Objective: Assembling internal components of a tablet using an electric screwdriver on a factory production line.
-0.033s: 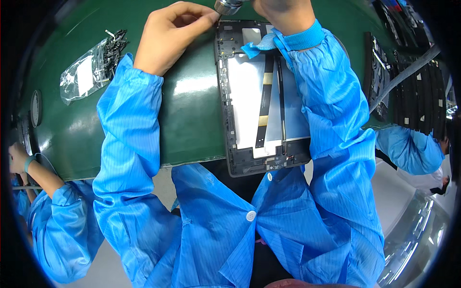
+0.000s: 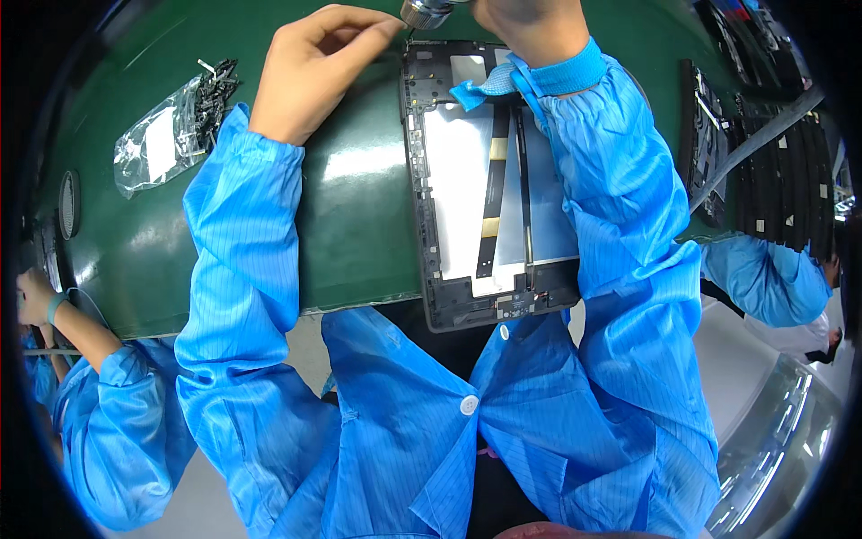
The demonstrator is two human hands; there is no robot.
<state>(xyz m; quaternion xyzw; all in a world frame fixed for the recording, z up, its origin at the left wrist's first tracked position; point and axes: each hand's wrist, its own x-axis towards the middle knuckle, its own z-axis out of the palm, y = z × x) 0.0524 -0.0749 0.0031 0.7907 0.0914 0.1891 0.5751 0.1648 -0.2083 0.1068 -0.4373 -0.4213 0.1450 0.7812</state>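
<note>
My left hand (image 2: 310, 72) is at the far left corner of an opened tablet (image 2: 437, 225), with thumb and forefinger pinched together. A thin dark bit shows by their tips, too small to name. My right hand (image 2: 534, 22) reaches over the tablet's far side, its fingers cut off by the upper edge of the picture. Beside it, the round metal end of a tool (image 2: 426, 11) points down near the tablet's far edge; its grip is out of view. Inside the tablet, a dark ribbon cable (image 2: 494, 193) runs lengthwise over a silvery panel. My right sleeve covers the tablet's right side.
On the green table (image 2: 355, 234) a clear bag (image 2: 162, 144) lies beside a heap of small black parts (image 2: 214, 94). Black device frames (image 2: 781, 171) are stacked at the right. Co-workers' blue sleeves show at the left (image 2: 126, 431) and right (image 2: 763, 278).
My left fingertips have shifted very slightly up and left, and the tablet's far end a touch left. Otherwise everything looks the same.
</note>
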